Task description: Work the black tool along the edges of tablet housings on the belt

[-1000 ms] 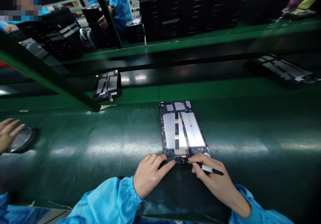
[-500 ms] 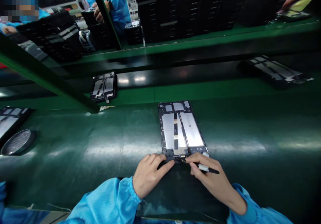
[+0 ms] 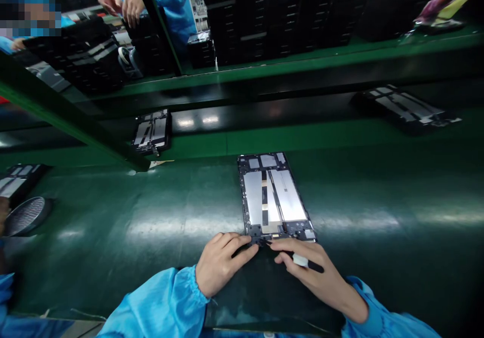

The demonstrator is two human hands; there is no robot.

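Landmark: one open tablet (image 3: 274,196) lying flat on the green counter (image 3: 378,196).
Left hand (image 3: 219,262): fingertips on the tablet's near edge, grip holding nothing.
Right hand (image 3: 317,275): grip around one pen (image 3: 304,262), at the tablet's near edge.
Other tablets: three, beyond and to both sides of it.
Round dish (image 3: 24,216): one, far left of the tablet.

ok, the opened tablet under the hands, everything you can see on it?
The opened tablet lies flat on the green mat, back cover off, long axis running away from the person. A dark frame surrounds two silvery plates split by a dark strip; small components sit at the far and near ends. The left hand and right hand touch its near edge with their fingers; the right also holds a small white-and-black tool.
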